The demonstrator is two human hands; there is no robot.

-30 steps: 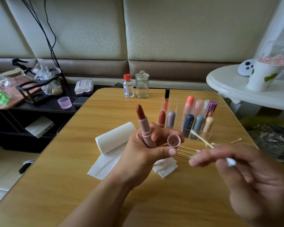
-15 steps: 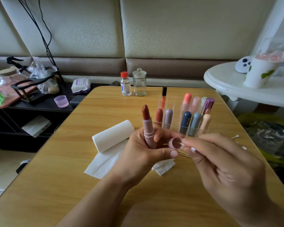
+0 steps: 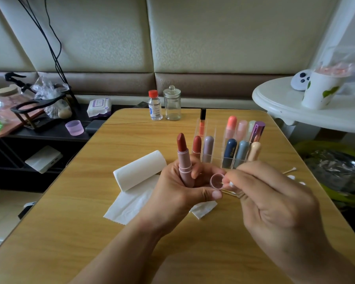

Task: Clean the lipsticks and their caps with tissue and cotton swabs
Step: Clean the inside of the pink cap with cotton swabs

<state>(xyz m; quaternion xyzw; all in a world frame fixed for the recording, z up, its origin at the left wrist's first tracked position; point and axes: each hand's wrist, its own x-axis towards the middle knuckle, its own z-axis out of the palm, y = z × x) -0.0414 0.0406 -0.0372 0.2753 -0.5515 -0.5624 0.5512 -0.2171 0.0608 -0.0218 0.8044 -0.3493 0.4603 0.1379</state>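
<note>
Since the earlier frame the right hand has come left and now pinches a cotton swab whose white tip is at the open mouth of the pink cap. That cap faces right toward the swab, pinched in the left hand, whose curled fingers also grip the upright lipstick. No writing is readable on either, and the label on the far small bottle is too small to read

**Crowded centre, open near edge**

Bare counter lies near and left of the tissue roll. Beyond both hands the clear organizer of upright lipsticks blocks the way; behind it stand a bottle and glass jar. Loose cotton swabs dot the right side.
</note>
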